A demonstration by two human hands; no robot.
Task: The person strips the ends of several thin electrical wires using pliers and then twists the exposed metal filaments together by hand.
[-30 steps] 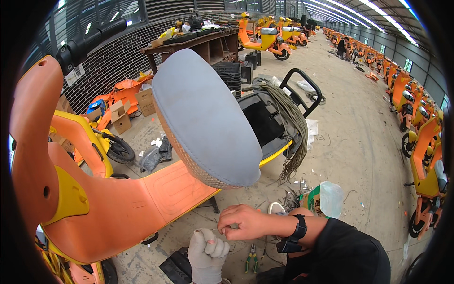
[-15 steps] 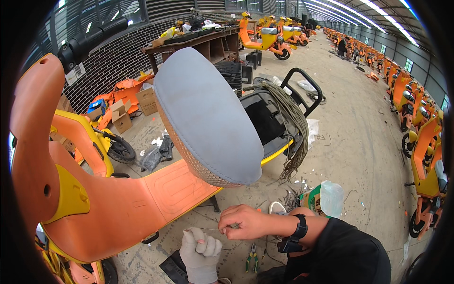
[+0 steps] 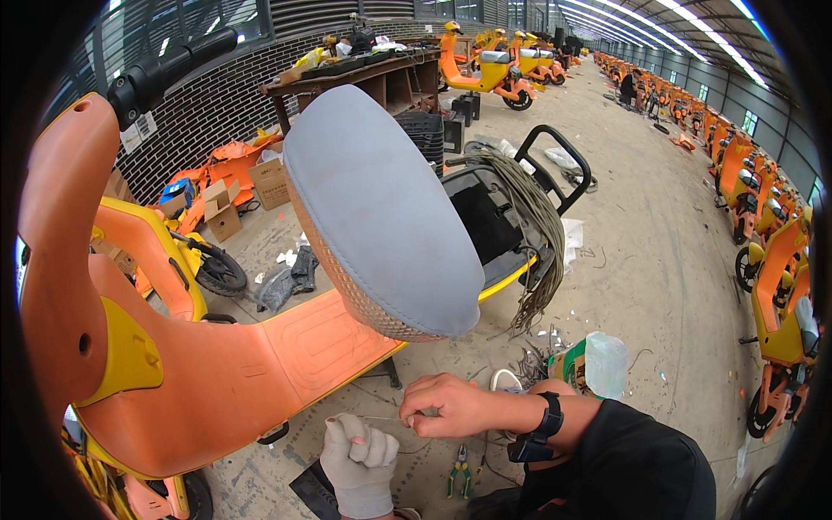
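My left hand (image 3: 358, 459), in a pale work glove, is closed in a fist below the scooter's orange footboard (image 3: 325, 347). Bare and pinched, my right hand (image 3: 438, 405) is close by on its right. A thin pale wire (image 3: 381, 419) stretches between the two hands; its ends are hidden in my fingers. Just above them, the scooter's grey seat (image 3: 381, 208) is tipped up, with the storage well (image 3: 481, 212) uncovered behind it. Green-handled pliers (image 3: 460, 475) lie on the floor to the right of my gloved hand.
A bundle of long dark cables (image 3: 533, 217) drapes over the scooter's rear beside a black rack (image 3: 568, 160). A green and white bag (image 3: 598, 364) stands near my knee. Cartons (image 3: 221, 212) and a workbench (image 3: 373, 74) are by the brick wall; rows of orange scooters (image 3: 776, 303) line the right.
My gloved left hand has moved a little left, away from the right one, and more of the wire shows between them. The right hand has hardly moved.
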